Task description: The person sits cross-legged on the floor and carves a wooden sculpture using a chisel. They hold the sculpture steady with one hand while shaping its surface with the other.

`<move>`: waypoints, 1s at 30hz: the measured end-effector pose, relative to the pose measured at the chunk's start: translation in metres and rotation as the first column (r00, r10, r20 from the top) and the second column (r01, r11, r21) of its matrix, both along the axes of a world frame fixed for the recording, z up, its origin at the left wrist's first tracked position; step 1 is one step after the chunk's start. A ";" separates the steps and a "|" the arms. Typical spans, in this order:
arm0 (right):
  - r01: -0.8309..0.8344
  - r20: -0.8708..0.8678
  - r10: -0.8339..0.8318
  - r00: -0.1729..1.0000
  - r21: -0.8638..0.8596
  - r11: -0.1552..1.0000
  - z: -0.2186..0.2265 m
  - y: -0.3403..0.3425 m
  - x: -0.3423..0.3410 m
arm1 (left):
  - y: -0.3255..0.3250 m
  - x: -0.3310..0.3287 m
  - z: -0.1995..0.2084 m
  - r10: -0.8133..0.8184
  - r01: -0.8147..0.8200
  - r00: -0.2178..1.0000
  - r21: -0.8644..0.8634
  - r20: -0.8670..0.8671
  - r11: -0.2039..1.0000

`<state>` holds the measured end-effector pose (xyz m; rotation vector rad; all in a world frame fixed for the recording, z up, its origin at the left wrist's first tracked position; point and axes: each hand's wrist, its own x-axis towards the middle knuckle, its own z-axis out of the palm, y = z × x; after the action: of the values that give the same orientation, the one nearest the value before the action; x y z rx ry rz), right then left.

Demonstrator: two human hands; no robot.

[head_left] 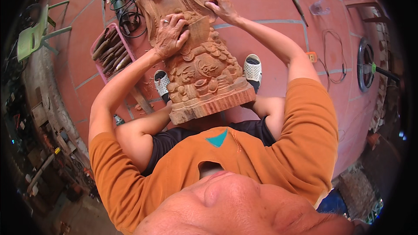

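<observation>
Steadying the carving [207, 72], upper centre of frame: left hand [171, 36] lies on it, fingers spread; right hand [221, 8] bunches by its edge, can't tell around what. If the left slips, it could rock and chip, imo.

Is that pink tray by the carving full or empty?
Filled, not empty: long brown tools lie piled in the pink tray, left of the wood carving.
</observation>
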<state>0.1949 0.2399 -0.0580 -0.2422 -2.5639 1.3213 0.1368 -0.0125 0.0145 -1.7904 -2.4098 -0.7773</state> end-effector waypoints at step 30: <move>0.127 -0.155 -0.106 0.982 0.133 0.983 0.002 -0.014 -0.057 | 0.001 0.001 0.004 -0.005 0.005 1.000 -0.006 0.012 1.000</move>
<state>0.1375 0.2259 -0.0555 -0.2545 -2.4649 1.0679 0.1374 -0.0114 0.0184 -1.8004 -2.4186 -0.7840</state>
